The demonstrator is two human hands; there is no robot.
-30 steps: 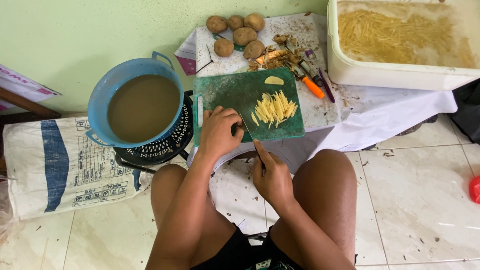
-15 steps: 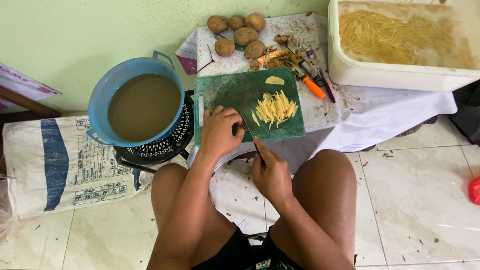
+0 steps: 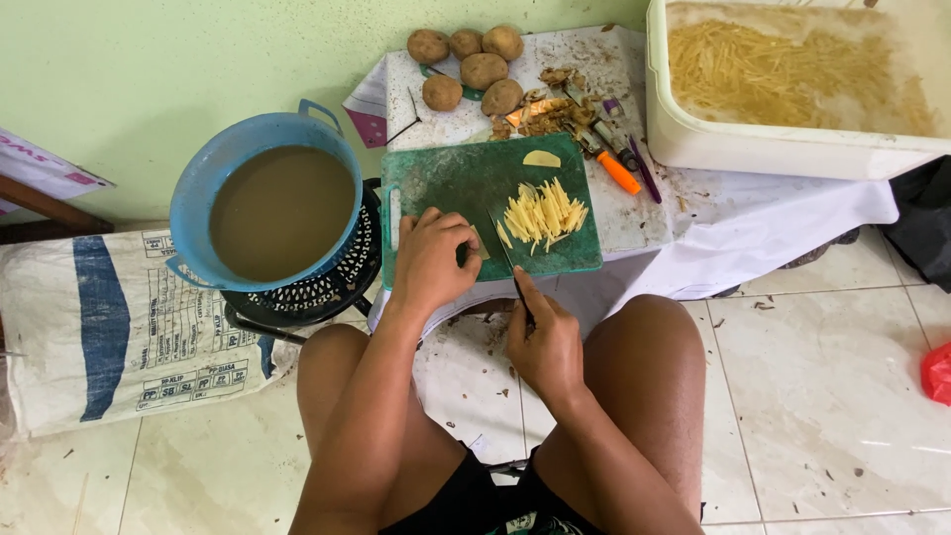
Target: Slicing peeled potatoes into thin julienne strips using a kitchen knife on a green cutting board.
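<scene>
mid-cut, by the look of it: slicing potato into sticks on the green board (image 3: 436, 188). left hand (image 3: 434, 260) curled down over a potato piece (image 3: 479, 243) at the board's near edge, fingertips bent and pressing it flat, piece mostly hidden under the fingers. right hand (image 3: 545, 347) clenched round a knife (image 3: 505, 253), forefinger laid along the spine, blade slanting up onto the board between the held piece and the pile of sticks (image 3: 543, 212). one pale slice (image 3: 542, 159) lying apart at the far edge of the board.

beyond the board, whole potatoes (image 3: 466, 61) in a cluster, peelings (image 3: 540, 117) beside them, an orange-handled peeler (image 3: 618, 170) near the board's corner. big white tub (image 3: 693, 149) at upper right holding cut sticks in cloudy water. blue pot (image 3: 198, 188) of brown water on a stand, just left of the board.

next stroke likely calls for a straight downward press close beside the left fingertips, knuckles kept ahead of the edge, fingers creeping back along the piece; risk of a nick, with so little potato showing.
</scene>
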